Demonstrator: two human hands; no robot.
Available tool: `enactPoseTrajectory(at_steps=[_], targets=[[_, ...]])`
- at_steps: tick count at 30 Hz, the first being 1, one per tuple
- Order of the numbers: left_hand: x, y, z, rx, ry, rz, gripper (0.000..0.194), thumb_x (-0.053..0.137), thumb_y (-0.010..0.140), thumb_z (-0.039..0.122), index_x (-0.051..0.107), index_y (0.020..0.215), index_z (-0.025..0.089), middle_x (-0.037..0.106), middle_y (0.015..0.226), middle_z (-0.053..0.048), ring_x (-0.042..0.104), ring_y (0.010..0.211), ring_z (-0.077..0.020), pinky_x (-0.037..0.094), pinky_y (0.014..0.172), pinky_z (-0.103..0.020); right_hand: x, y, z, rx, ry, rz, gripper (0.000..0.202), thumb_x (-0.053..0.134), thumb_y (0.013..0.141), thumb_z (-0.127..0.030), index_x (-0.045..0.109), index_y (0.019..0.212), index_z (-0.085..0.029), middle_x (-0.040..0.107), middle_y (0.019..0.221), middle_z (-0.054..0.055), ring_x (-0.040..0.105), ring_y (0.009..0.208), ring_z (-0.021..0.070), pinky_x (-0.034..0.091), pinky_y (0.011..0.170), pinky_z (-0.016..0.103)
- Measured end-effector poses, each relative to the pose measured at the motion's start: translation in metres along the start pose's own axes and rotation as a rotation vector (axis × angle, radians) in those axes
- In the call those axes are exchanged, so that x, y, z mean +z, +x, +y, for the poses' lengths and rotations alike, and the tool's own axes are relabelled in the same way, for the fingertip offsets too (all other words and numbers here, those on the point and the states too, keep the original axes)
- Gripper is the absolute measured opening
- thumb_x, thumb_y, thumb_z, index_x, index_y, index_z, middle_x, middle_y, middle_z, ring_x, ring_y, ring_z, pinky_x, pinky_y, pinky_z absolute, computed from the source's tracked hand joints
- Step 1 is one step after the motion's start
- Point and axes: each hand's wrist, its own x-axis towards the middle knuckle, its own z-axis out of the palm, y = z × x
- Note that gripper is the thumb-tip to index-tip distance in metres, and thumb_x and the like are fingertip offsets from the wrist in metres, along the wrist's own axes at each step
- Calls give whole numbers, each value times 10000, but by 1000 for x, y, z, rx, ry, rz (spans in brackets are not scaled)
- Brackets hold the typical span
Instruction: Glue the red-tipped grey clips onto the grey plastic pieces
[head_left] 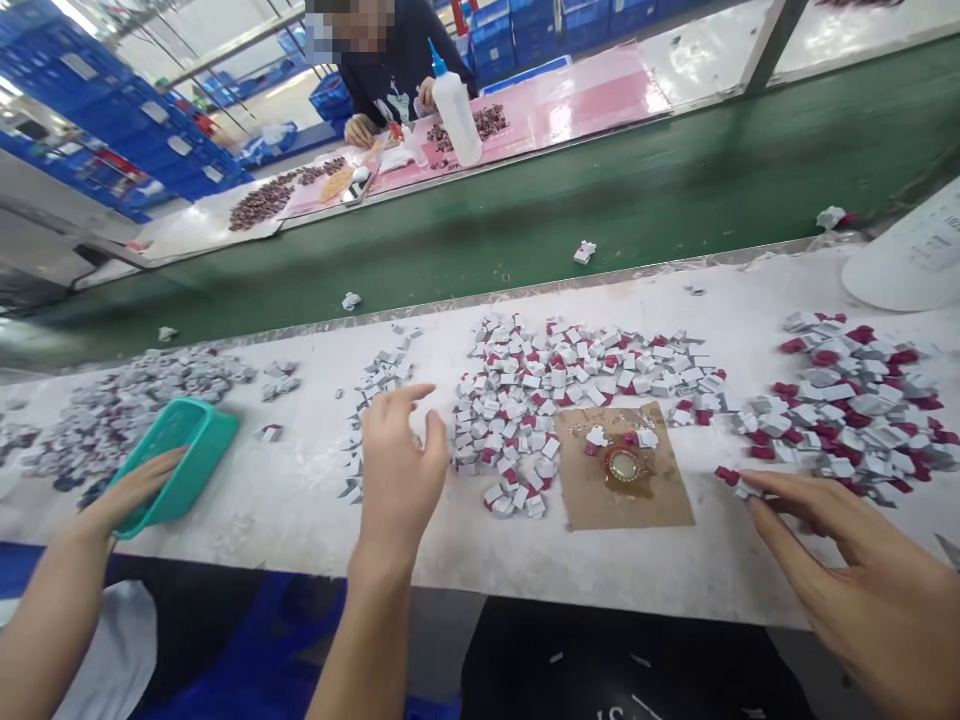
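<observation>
My right hand (847,560) pinches a small white and dark red plastic piece (739,482) between thumb and fingertips, beside the right-hand pile. My left hand (401,460) is raised over the table with thumb and index finger apart and nothing visible between them. Right of it lies a pile of white and dark red pieces (562,365), and behind it are loose white pieces (386,370). Between my hands, a brown card (626,510) bears a small round dish with a beaded rim (622,464) and a few pieces.
At the left a co-worker's hand (146,485) reaches into a teal basket (214,465) near a grey-white pile (150,395). A green conveyor belt (465,240) runs behind the table. Across it sits a person (409,70) near a white bottle (457,115). Another pile (847,400) lies right.
</observation>
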Motion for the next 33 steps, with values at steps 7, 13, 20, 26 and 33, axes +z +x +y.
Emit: enactPoseTrajectory(at_steps=[7,13,20,26,33], targets=[[4,-10,-71,-216,164,79,211,657,972,255,812,1105,197,719,1306,-264,581,1410,-569,455,1220,-801,15,4,-25,45,269,-26,171,811,1070,-499,876,1171,-376,893,1154,-6,866,989,260,689,891,386],[7,-13,-67,-222,-69,54,123,738,900,341,643,922,267,801,1256,-202,705,1318,-473,546,1192,-700,28,9,-54,-89,357,-91,158,768,1137,-297,881,1227,-363,905,1239,1,877,1149,240,719,984,352],[4,-51,-45,-321,-548,-14,378,938,814,521,714,968,260,845,1029,-88,810,960,-280,685,847,-395,37,14,-65,-250,233,-45,205,723,1131,-148,845,1216,-290,913,1212,38,899,1118,245,757,954,355],[6,-58,-31,-456,-844,-159,552,1122,679,545,783,972,224,741,796,-15,698,709,-180,600,654,-288,37,18,-62,-292,185,-65,198,715,1130,-139,843,1195,-275,913,1191,43,904,1093,246,753,944,355],[14,-62,6,-374,-982,-336,393,1058,851,481,894,1113,239,832,920,-51,786,856,-194,655,749,-258,29,20,-71,-96,426,-57,197,780,1110,-210,912,1194,-329,914,1173,22,888,1093,240,744,921,339]])
